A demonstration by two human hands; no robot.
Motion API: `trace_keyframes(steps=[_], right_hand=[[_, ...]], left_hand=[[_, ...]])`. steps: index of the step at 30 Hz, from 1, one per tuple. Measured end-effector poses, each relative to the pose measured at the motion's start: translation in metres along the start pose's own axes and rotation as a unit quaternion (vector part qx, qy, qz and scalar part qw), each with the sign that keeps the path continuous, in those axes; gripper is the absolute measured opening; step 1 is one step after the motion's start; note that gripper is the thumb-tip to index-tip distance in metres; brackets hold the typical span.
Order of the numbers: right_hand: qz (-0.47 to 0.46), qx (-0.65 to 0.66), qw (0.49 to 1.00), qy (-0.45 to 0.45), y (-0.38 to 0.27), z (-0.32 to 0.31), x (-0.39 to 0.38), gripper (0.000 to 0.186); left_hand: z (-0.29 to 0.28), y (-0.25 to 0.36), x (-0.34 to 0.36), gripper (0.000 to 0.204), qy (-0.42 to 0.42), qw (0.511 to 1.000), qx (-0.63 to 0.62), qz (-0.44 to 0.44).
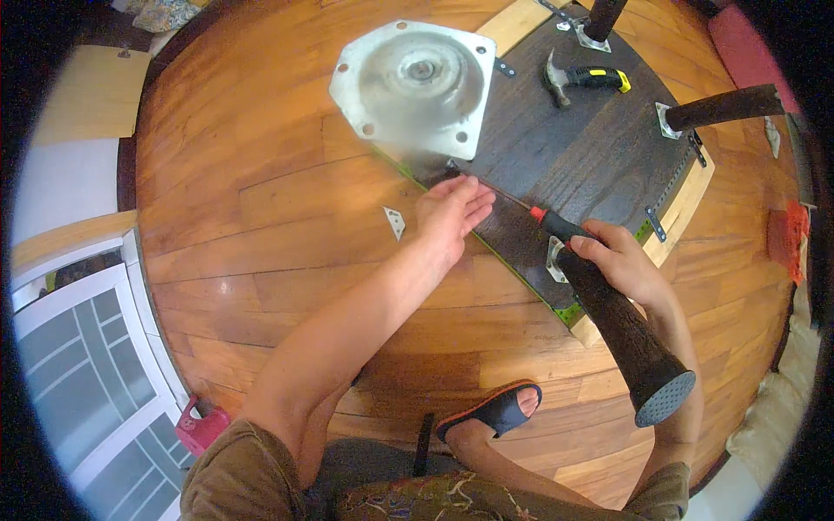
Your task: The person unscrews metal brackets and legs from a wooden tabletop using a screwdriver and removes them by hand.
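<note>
My right hand (621,260) grips a screwdriver (556,226) with a black and red handle, its shaft slanting up and left over a dark wooden board (573,156). At the shaft's far end, my left hand (452,213) has thumb and fingers drawn together; what they pinch is too small to make out. Just beyond the fingertips, a large pale metal plate (413,82) with corner holes and a round middle rises close to view, hiding what lies beneath. Under my right hand, a dark leg (621,334) with a round dotted end stands on the board by a metal plate (557,260).
A claw hammer (586,78) lies on the board. Two more dark legs, one at the right (725,107), stand at its far side. Black hinge-like brackets (655,224) line the edges. A small white plate (394,222) lies on the wooden floor (261,182). A white glazed door (95,347) stands left.
</note>
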State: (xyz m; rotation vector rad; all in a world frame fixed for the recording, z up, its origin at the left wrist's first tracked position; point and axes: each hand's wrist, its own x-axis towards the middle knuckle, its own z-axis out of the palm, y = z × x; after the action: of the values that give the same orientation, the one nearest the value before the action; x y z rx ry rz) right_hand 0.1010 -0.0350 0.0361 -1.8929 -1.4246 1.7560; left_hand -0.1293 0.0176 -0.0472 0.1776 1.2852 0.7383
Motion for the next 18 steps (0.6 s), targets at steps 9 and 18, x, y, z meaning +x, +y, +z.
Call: trace_keyframes(steps=[9,18], right_hand=[[-0.015,0.021,1.000,-0.007,0.005,0.002,0.005,0.036],[-0.053,-0.063,0.997,0.013,0.012,-0.001,0.007,0.033]], left_hand=[[-0.002,0.002,0.001,0.018,0.006,1.000,-0.004,0.009],[-0.013,0.007,0.012,0.022,0.074,0.996,-0.022,0.049]])
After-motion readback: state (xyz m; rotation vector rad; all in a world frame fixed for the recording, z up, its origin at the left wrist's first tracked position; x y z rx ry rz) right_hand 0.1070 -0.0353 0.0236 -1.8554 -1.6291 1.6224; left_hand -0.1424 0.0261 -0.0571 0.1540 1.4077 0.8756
